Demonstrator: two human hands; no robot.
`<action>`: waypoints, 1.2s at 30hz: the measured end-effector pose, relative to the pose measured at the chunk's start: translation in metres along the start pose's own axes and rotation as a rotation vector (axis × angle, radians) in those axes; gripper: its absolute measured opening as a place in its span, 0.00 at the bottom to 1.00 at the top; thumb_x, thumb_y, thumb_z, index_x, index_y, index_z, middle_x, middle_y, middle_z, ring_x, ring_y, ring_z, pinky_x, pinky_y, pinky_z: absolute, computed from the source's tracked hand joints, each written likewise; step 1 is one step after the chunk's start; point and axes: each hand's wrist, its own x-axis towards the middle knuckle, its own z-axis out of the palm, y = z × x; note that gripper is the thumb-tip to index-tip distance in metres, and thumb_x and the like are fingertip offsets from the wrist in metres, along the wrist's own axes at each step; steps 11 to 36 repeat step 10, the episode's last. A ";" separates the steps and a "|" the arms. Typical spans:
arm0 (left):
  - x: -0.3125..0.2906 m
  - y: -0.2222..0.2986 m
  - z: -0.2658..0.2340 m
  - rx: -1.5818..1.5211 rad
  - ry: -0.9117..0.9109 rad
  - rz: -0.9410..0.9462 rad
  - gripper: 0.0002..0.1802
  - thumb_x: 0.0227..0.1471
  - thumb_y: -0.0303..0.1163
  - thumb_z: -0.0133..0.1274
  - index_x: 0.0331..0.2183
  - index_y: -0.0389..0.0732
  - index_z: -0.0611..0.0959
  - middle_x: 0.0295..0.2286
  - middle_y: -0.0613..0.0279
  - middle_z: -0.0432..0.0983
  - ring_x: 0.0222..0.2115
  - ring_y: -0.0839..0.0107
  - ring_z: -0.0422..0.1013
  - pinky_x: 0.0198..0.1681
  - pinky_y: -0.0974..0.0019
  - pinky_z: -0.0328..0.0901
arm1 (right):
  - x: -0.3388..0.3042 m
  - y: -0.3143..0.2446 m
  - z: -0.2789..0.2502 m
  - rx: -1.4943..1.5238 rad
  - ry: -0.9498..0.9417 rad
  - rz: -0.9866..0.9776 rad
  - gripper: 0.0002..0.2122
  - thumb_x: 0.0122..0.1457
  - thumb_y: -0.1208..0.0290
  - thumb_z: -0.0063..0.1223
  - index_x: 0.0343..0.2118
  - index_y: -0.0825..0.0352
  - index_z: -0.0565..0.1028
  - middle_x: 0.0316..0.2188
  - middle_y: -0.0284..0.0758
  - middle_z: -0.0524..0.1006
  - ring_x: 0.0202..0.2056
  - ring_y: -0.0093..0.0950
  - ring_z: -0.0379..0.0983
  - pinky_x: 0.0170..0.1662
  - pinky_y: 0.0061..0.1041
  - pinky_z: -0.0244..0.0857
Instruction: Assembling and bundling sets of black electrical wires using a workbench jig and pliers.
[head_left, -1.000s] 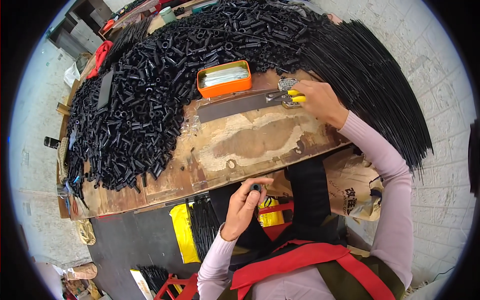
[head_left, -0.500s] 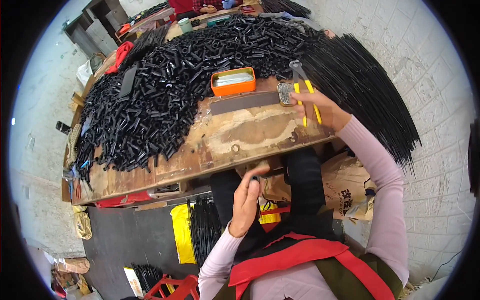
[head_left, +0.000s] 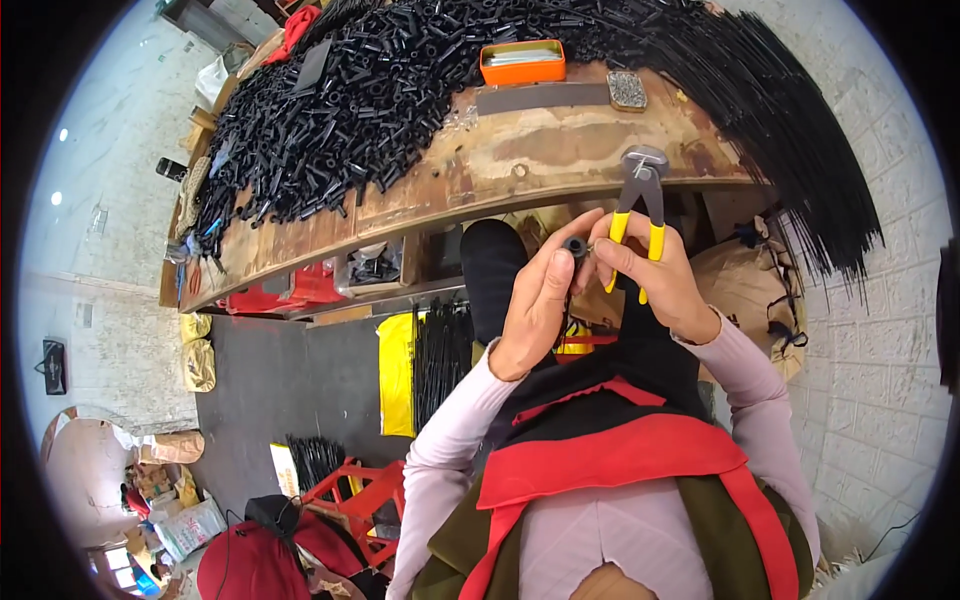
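Observation:
In front of my lap, my left hand (head_left: 534, 306) is closed around a short black tube (head_left: 574, 245), its round end facing up between thumb and fingers. My right hand (head_left: 668, 280) grips a pair of end-cutting pincers (head_left: 654, 196) with yellow handles, the metal head pointing away toward the table edge. The right thumb and fingertips meet beside the tube; whether they pinch something small there I cannot make out. On the table beyond sit a small tin (head_left: 628, 91) of tiny metal pieces and an orange box (head_left: 522, 70) of thin pale sticks.
A big heap of black tubes (head_left: 340, 130) covers the left and back of the wooden table (head_left: 560, 145). Long black rods (head_left: 790, 120) overhang its right side. Below are a yellow bag (head_left: 397, 375) and a red stool (head_left: 375, 500); a person in red (head_left: 250, 565) is at lower left.
My right hand has come back from beside the small tin to meet my left hand, still gripping the pincers. My left hand has moved slightly, keeping the tube. The view has tilted downward.

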 end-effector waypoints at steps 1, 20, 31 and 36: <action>-0.003 0.001 -0.001 0.002 -0.013 -0.009 0.30 0.68 0.47 0.35 0.59 0.32 0.66 0.27 0.71 0.64 0.29 0.81 0.58 0.35 0.77 0.55 | -0.004 0.000 0.003 0.003 0.002 -0.026 0.08 0.63 0.69 0.53 0.35 0.70 0.72 0.23 0.30 0.73 0.27 0.20 0.71 0.33 0.19 0.63; -0.018 0.010 0.003 -0.004 -0.020 -0.026 0.31 0.67 0.48 0.35 0.59 0.34 0.67 0.28 0.71 0.65 0.29 0.80 0.58 0.34 0.76 0.55 | -0.018 0.001 0.012 0.046 -0.006 -0.055 0.08 0.64 0.68 0.52 0.37 0.70 0.71 0.21 0.32 0.72 0.29 0.27 0.77 0.34 0.22 0.65; -0.018 0.010 0.003 -0.004 -0.020 -0.026 0.31 0.67 0.48 0.35 0.59 0.34 0.67 0.28 0.71 0.65 0.29 0.80 0.58 0.34 0.76 0.55 | -0.018 0.001 0.012 0.046 -0.006 -0.055 0.08 0.64 0.68 0.52 0.37 0.70 0.71 0.21 0.32 0.72 0.29 0.27 0.77 0.34 0.22 0.65; -0.018 0.010 0.003 -0.004 -0.020 -0.026 0.31 0.67 0.48 0.35 0.59 0.34 0.67 0.28 0.71 0.65 0.29 0.80 0.58 0.34 0.76 0.55 | -0.018 0.001 0.012 0.046 -0.006 -0.055 0.08 0.64 0.68 0.52 0.37 0.70 0.71 0.21 0.32 0.72 0.29 0.27 0.77 0.34 0.22 0.65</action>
